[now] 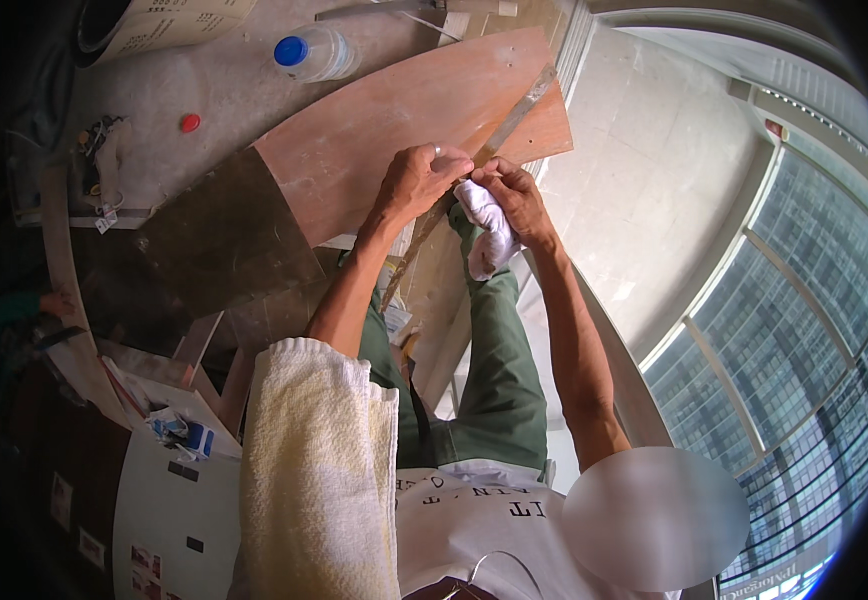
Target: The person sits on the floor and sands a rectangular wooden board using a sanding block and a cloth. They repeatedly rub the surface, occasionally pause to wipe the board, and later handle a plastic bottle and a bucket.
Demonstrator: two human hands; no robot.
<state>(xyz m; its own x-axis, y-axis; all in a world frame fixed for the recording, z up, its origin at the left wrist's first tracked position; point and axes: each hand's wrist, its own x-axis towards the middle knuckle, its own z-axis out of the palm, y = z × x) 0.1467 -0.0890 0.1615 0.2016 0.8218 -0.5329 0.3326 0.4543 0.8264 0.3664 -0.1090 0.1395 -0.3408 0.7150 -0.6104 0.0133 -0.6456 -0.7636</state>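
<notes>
My left hand [424, 180] is closed, thumb and fingertips pinched together just left of my right hand. What lies in that pinch, if anything, is too small to make out. My right hand [518, 203] is closed too, its fingertips almost meeting the left ones. A crumpled white cloth [489, 232] hangs from it, bunched against the palm. Beneath both hands a long narrow strip [522, 108], worn and brownish, runs diagonally over a curved reddish-brown board [384, 115]. The hands cover part of the strip.
A clear bottle with a blue cap [316, 54] and a red cap [190, 122] lie beyond the board. A dark panel [229, 230] adjoins it at left. A yellow towel [319, 470] drapes over my left upper arm. Tall windows [804, 270] stand at right.
</notes>
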